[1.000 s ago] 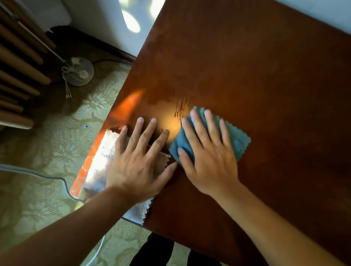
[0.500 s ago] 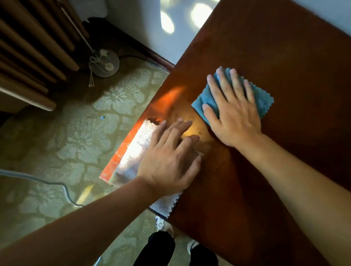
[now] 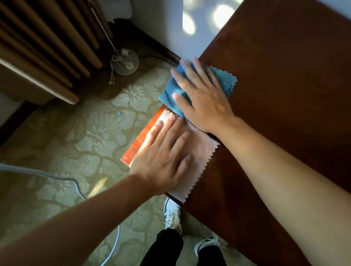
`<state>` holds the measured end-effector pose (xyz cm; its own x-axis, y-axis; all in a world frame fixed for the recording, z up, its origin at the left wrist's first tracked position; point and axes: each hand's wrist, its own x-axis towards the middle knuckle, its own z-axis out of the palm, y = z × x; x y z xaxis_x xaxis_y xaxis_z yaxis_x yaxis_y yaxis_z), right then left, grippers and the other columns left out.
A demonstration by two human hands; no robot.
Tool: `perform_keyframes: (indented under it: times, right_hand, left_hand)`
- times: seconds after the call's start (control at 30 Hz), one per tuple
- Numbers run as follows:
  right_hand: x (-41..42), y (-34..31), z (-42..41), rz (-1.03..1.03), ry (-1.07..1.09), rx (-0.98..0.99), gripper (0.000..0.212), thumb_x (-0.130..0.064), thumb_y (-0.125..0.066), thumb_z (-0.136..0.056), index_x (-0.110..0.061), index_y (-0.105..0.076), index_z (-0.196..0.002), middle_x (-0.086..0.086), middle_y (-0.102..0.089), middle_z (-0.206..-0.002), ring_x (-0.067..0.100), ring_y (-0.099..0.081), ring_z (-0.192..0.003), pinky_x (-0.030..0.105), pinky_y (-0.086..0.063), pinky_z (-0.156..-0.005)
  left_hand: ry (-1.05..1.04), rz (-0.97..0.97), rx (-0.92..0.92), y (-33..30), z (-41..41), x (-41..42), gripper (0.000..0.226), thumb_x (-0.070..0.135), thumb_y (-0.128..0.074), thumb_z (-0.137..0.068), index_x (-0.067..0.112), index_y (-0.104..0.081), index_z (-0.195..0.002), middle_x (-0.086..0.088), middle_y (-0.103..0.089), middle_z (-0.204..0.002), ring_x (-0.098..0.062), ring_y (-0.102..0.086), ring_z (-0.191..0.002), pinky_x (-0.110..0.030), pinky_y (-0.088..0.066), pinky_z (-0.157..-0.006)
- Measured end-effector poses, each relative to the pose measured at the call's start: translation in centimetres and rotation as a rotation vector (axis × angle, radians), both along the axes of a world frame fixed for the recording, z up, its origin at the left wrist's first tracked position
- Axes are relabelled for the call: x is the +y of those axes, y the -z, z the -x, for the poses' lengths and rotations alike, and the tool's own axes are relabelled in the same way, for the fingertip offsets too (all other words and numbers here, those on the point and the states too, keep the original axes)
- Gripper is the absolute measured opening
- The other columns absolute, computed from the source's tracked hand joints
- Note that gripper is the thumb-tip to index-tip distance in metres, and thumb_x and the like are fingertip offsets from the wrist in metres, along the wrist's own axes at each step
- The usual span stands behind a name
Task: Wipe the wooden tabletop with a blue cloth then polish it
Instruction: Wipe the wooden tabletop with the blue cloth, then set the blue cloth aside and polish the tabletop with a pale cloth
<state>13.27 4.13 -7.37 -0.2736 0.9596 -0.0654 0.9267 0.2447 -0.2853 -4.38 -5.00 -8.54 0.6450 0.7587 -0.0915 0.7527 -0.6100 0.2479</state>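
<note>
Blue cloth (image 3: 172, 86) sits under your flat right hand (image 3: 203, 96) at the wooden tabletop (image 3: 300, 106)'s left edge, about ten o'clock, part of it overhanging. Draw it back toward three o'clock before it slips off. Your left hand (image 3: 164, 156), fingers straight and gripping nothing, pins the white cloth (image 3: 203, 155) at seven o'clock; press evenly and overlap your strokes.

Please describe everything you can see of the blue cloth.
The blue cloth is a small, soft-looking square with zigzag-cut edges. It lies flat at the left edge of the dark brown wooden tabletop, one side overhanging it. The right hand presses on it with straight, spread fingers.
</note>
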Motion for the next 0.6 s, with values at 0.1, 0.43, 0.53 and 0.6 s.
perform_keyframes:
  times: [0.1, 0.43, 0.53, 0.6]
  right_hand:
    - [-3.9, -0.8, -0.3, -0.178, 0.202, 0.198, 0.054, -0.028, -0.051, -0.101, -0.007, -0.046, -0.151, 0.017, -0.037, -0.162, 0.036, -0.025, -0.154, 0.049, -0.028, -0.123]
    - [-19.7, -0.2, -2.2, -0.319, 0.454, 0.337, 0.038, -0.014, -0.05, -0.098, -0.001, -0.069, -0.128, 0.013, -0.067, -0.134, 0.028, -0.055, -0.135, 0.037, -0.044, -0.113]
    - [-21.4, -0.9, -2.6, -0.298, 0.49, 0.382, 0.037, -0.013, -0.048, -0.1, 0.003, -0.067, -0.128, 0.013, -0.063, -0.138, 0.025, -0.053, -0.138, 0.033, -0.041, -0.117]
    - [-22.1, -1.3, -3.1, -0.266, 0.58, 0.411, 0.039, -0.013, -0.047, -0.101, 0.003, -0.064, -0.132, 0.013, -0.06, -0.142, 0.025, -0.051, -0.14, 0.03, -0.04, -0.118]
  left_hand:
    - [0.01, -0.015, 0.017, 0.0, -0.2, -0.2, 0.065, 0.045, -0.031, -0.104, 0.003, -0.035, -0.153, -0.022, -0.023, -0.163, -0.037, -0.013, -0.153, -0.049, -0.003, -0.125]
    - [0.103, -0.005, 0.048, -0.2, -6.5, -4.7, 0.067, 0.043, -0.029, -0.099, 0.005, -0.034, -0.153, -0.023, -0.029, -0.16, -0.038, -0.025, -0.15, -0.054, -0.019, -0.119]
    - [0.149, 0.022, 0.109, 0.1, -10.3, -6.5, 0.074, 0.045, -0.015, -0.095, 0.005, -0.003, -0.156, -0.022, -0.009, -0.165, -0.037, -0.005, -0.154, -0.054, -0.01, -0.124]
    - [0.192, 0.061, 0.172, 0.1, -12.3, -6.7, 0.075, 0.045, -0.001, -0.093, 0.008, 0.013, -0.156, -0.02, 0.018, -0.164, -0.035, 0.019, -0.152, -0.053, 0.003, -0.124]
